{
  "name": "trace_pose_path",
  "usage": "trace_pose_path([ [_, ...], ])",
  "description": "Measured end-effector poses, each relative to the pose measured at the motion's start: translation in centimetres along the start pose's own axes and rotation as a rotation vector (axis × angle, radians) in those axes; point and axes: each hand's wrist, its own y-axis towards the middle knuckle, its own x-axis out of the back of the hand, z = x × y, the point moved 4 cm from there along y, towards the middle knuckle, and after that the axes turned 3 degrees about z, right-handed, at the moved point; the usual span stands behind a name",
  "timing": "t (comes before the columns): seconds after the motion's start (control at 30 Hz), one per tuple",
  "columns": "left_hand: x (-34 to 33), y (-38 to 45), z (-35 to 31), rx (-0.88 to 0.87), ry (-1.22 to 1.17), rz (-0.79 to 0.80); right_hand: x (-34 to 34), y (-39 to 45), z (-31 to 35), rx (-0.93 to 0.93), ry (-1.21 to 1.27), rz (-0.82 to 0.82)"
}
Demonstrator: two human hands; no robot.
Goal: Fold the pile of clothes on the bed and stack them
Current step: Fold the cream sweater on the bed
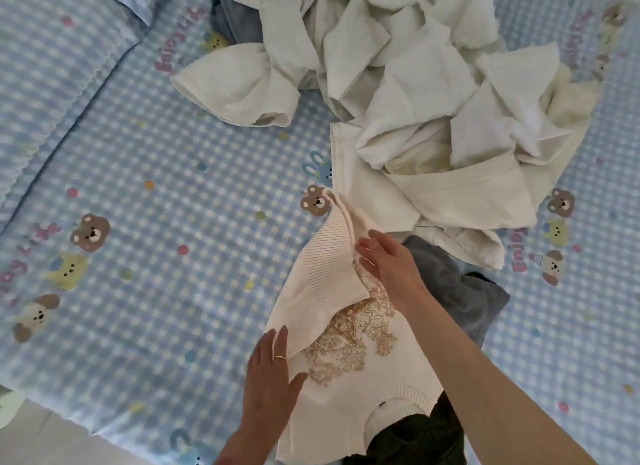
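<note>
Cream knit sweater (349, 343) with gold embroidered motif (349, 343) lies flat on bed (156, 159), near its front edge; ribbed sleeve (332, 256) folded over body. Left hand (270, 371) flat on sweater's left side, fingers straight, ring on one finger. Right hand (384, 256) rests on sleeve edge, fingers loosely extended, gripping nothing. Grey garment (457, 291) just right of sweater, dark green garment (415, 437) at its hem. Pile of white clothes (398, 76) farther back. Blue checked sheet with bear prints.
</note>
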Motion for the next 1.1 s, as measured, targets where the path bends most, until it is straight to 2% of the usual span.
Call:
trace_pose_path([
  [0.07, -0.5, 0.9, 0.8, 0.079, 0.046, 0.01, 1.9, 0.4, -1.7, -0.003, -0.424, -0.122],
  [0.13, -0.7, 2.1, 0.9, 0.06, 0.116, 0.04, 4.0, 0.3, -4.0, -0.006, -0.763, -0.175],
  [0.17, -0.6, 2.8, 0.4, -0.005, 0.128, 0.034, 4.9, 0.2, -5.3, -0.012, -0.854, -0.174],
  [0.23, 0.2, 3.8, 0.3, -0.1, 0.065, -0.121, 6.5, -0.3, -7.5, -0.028, -1.006, -0.158],
  [0.27, 1.1, 4.4, 0.8, -0.033, -0.066, -0.18, 7.1, -0.4, -8.4, -0.024, -1.081, -0.151],
  [0.37, 2.5, 5.4, 4.8, 0.414, -0.495, -0.253, 8.4, -0.9, -9.9, 0.018, -1.249, -0.121],
  [0.43, 3.1, 5.0, 7.7, 0.568, -0.606, -0.37, 8.6, -1.3, -10.3, 0.037, -1.287, -0.113],
  [0.47, 3.7, 4.7, 8.3, 0.59, -0.59, -0.392, 8.4, -1.4, -10.3, 0.058, -1.276, -0.123],
  [0.57, 4.0, 5.0, 8.0, 0.415, -0.42, -0.319, 6.4, -0.5, -8.6, 0.162, -1.154, -0.2],
  [0.67, 3.9, 7.0, 4.8, -0.018, -0.048, -0.301, 3.3, 2.3, -5.1, 0.315, -1.102, -0.248],
  [0.73, 3.6, 8.7, 1.9, -0.335, 0.199, -0.29, 1.2, 4.7, -2.8, 0.447, -1.168, -0.169],
  [0.77, 3.4, 9.5, 0.8, -0.442, 0.269, -0.27, 0.0, 5.8, -1.8, 0.516, -1.234, -0.082],
  [0.8, 3.5, 10.1, 0.1, -0.477, 0.272, -0.244, -1.2, 6.8, -1.1, 0.58, -1.305, 0.027],
  [0.83, 3.7, 10.8, -0.2, -0.428, 0.204, -0.206, -2.3, 7.7, -0.6, 0.627, -1.367, 0.14],
  [0.87, 4.4, 11.3, -0.2, -0.301, 0.036, -0.209, -3.1, 8.5, -0.3, 0.659, -1.407, 0.237],
  [0.93, 6.1, 12.0, 1.0, 0.065, -0.299, -0.273, -4.2, 9.9, 0.6, 0.689, -1.4, 0.306],
  [0.97, 6.9, 12.3, 1.8, 0.167, -0.445, -0.351, -4.3, 10.5, 1.5, 0.685, -1.343, 0.263],
  [1.03, 9.4, 13.0, 3.6, 0.264, -0.65, -0.537, -4.0, 12.0, 4.2, 0.672, -1.181, 0.085],
  [1.1, 12.7, 14.4, 4.6, 0.238, -0.712, -0.597, -3.6, 13.1, 7.3, 0.693, -1.052, -0.046],
])
